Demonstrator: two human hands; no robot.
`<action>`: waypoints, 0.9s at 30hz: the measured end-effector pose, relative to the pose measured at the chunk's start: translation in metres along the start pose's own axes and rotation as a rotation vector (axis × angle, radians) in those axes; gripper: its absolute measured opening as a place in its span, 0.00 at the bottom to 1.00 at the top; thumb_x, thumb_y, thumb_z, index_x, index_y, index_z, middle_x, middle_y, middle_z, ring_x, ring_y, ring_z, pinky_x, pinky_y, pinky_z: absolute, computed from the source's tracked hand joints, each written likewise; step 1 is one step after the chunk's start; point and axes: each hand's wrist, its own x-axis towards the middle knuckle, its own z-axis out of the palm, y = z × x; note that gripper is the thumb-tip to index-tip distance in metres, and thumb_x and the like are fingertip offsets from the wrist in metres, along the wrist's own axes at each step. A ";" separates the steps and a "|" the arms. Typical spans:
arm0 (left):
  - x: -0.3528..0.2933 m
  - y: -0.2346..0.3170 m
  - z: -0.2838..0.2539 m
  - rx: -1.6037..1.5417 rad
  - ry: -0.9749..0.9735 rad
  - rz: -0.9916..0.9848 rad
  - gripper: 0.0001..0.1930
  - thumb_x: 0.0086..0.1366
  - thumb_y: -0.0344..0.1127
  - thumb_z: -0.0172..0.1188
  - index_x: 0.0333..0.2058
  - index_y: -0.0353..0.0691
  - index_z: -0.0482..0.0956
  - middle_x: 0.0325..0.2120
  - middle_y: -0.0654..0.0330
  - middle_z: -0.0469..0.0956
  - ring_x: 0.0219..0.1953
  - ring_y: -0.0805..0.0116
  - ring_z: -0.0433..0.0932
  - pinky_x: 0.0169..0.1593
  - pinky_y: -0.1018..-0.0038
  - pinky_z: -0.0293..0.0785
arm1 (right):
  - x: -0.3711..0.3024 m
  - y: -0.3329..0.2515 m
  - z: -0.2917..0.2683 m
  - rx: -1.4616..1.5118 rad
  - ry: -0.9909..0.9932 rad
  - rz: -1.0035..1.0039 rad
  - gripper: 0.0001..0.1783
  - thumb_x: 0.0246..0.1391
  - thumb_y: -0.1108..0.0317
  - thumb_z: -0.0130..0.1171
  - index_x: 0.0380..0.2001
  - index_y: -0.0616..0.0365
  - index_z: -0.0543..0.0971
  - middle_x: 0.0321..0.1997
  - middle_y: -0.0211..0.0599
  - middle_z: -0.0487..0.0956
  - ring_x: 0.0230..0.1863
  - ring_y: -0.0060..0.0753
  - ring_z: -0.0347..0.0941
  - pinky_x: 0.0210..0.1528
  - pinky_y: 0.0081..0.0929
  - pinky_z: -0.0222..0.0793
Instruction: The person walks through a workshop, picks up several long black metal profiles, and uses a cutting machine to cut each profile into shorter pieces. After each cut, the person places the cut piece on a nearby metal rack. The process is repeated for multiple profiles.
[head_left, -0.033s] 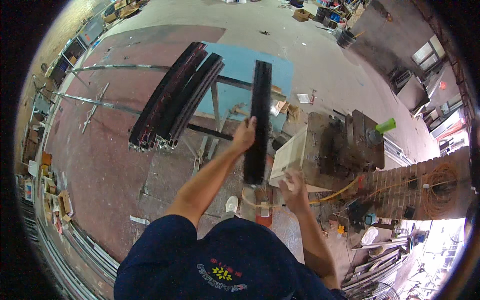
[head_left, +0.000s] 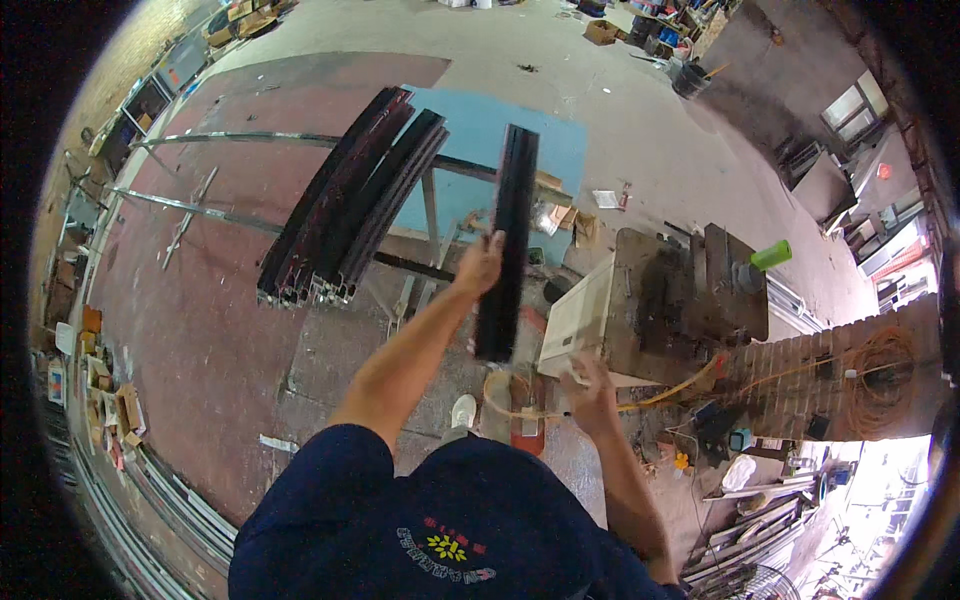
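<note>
At centre frame, the left hand (head_left: 480,262) is gripping a long black metal profile (head_left: 507,240) near its middle, fingers closed around it, arm extended. It is probably stiff and fairly light (sharp ends, likely). The right hand (head_left: 588,385) is hovering lower right; its grip is unclear.

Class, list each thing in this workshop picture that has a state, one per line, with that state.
Left hand: gripping the dark metal profile.
Dark metal profile: held up, clear of the rack.
Stack of dark profiles: lying across the metal rack.
Right hand: closed near the white machine housing; contents unclear.
</note>
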 end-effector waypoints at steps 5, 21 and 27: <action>0.132 -0.151 0.042 0.089 -0.239 0.147 0.29 0.68 0.56 0.42 0.47 0.30 0.69 0.38 0.40 0.75 0.43 0.39 0.72 0.45 0.56 0.68 | -0.090 0.068 -0.018 -0.046 -0.133 0.550 0.18 0.56 0.60 0.54 0.40 0.65 0.76 0.31 0.49 0.78 0.35 0.42 0.75 0.41 0.33 0.70; 0.080 -0.009 -0.144 0.946 0.517 0.241 0.26 0.58 0.47 0.59 0.50 0.36 0.68 0.46 0.47 0.69 0.51 0.47 0.67 0.57 0.58 0.59 | -0.350 0.251 0.035 0.066 -0.324 0.805 0.22 0.56 0.51 0.53 0.35 0.61 0.79 0.39 0.52 0.79 0.44 0.52 0.75 0.46 0.40 0.69; 0.092 -0.047 -0.178 0.895 0.205 -0.075 0.18 0.62 0.42 0.56 0.46 0.37 0.69 0.44 0.53 0.71 0.48 0.54 0.71 0.48 0.61 0.71 | -0.339 0.251 0.053 0.005 -0.177 0.822 0.21 0.56 0.51 0.53 0.36 0.61 0.79 0.39 0.52 0.79 0.44 0.52 0.75 0.46 0.40 0.69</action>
